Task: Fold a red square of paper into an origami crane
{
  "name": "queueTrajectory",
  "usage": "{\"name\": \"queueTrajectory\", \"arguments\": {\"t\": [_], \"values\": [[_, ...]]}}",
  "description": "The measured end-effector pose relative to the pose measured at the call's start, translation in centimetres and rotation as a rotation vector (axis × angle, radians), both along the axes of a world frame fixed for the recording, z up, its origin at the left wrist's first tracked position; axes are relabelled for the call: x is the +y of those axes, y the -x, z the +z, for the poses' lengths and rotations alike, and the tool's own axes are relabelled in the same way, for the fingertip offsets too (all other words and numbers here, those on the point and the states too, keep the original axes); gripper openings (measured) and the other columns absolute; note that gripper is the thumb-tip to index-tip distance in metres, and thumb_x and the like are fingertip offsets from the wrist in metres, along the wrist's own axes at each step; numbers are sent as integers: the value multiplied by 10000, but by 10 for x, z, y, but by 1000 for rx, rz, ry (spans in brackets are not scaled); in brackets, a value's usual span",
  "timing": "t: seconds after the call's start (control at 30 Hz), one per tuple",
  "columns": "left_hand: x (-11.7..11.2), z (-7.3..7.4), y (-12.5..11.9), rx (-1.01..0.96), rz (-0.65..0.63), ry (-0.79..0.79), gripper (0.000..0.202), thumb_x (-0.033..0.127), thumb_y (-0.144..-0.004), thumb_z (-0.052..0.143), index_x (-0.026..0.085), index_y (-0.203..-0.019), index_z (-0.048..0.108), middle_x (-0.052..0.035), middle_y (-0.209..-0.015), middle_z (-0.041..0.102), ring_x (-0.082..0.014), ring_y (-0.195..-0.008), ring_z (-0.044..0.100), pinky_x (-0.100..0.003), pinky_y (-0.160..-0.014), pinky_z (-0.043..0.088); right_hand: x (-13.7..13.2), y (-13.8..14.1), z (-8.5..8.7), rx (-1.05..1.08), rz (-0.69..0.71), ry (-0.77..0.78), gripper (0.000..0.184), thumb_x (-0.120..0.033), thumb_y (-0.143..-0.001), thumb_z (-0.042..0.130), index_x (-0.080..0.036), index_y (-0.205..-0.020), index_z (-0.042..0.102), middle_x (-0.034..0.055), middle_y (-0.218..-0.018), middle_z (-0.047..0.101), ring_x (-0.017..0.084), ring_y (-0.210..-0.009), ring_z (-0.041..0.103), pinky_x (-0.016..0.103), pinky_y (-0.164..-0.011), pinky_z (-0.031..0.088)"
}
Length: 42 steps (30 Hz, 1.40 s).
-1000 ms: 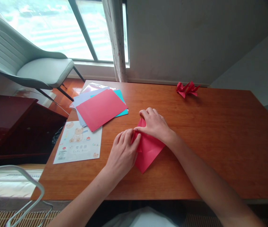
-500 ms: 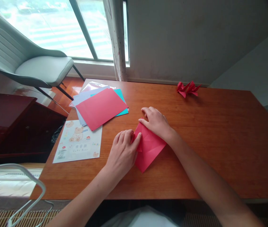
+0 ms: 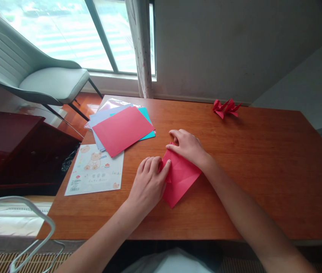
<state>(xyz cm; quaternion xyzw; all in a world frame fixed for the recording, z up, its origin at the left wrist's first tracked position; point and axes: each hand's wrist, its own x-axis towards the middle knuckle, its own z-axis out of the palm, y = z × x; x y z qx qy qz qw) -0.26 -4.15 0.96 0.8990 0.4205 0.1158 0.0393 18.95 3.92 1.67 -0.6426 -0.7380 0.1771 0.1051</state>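
A red sheet of origami paper (image 3: 181, 175), creased and partly folded, lies on the wooden table in front of me. My left hand (image 3: 150, 176) grips its left edge, thumb on top and the other fingers curled at the side. At the far corner, my right hand (image 3: 186, 146) has its thumb on the paper and its index finger bent just beyond. Part of the paper is hidden under both hands.
Two red folded paper figures (image 3: 226, 108) stand at the table's far edge. Left of my hands lie a stack of coloured paper, red sheet (image 3: 124, 131) uppermost, and a white bear-print sheet (image 3: 95, 172). A pale chair (image 3: 53, 83) stands beyond the table (image 3: 263, 170).
Both hands stay on the red paper in almost the same pose. My right thumb has shifted very slightly at the far corner. The whole view has moved a little.
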Motion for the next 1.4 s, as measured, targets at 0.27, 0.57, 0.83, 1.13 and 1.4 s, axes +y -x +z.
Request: {"name": "queueTrajectory", "arguments": {"t": [0.27, 0.57, 0.83, 1.13, 1.4], "values": [[0, -3, 1, -6, -1, -18, 453, 165, -873, 547, 201, -1324, 541, -142, -1190, 527, -301, -1136, 479, -497, -1017, 443, 19, -11, -14, 61, -54, -95, 199, -263, -928, 588, -254, -1118, 648, 39, -1013, 717, 214, -946, 642, 301, -780, 437], [0, -3, 1, -8, -1, 2, 438, 178, -892, 527, 191, -1329, 542, -151, -1218, 533, -299, -1150, 484, -490, -1029, 429, -3, -2, 0, -38, 37, -12, 572, -513, -800, 700, -274, -1301, 562, 98, -1160, 602, 282, -1083, 580, 337, -744, 468], [0, -1, 1, -6, 2, -22, 450, 177, -877, 543, 194, -1327, 556, -149, -1216, 538, -305, -1136, 478, -488, -1021, 426, -5, 4, 3, -27, 10, 4, 441, -405, -851, 670, -269, -1259, 576, 90, -1142, 637, 262, -1047, 600, 328, -733, 466], [3, 1, 2, -34, 0, 39, 452, 188, -862, 561, 198, -1313, 574, -150, -1207, 562, -321, -1137, 497, -494, -996, 431, 14, -15, -18, 349, -166, -81, 170, -306, -889, 633, -231, -1026, 701, 17, -913, 749, 183, -828, 669, 294, -766, 478], [12, -1, 14, -372, 178, 256, 378, 191, -933, 477, 210, -1288, 605, -88, -1092, 715, -245, -970, 661, -353, -809, 507, -12, -20, -12, 358, -7, -97, 202, -332, -887, 631, -194, -1010, 713, 40, -866, 711, 179, -774, 620, 301, -733, 459]]}}
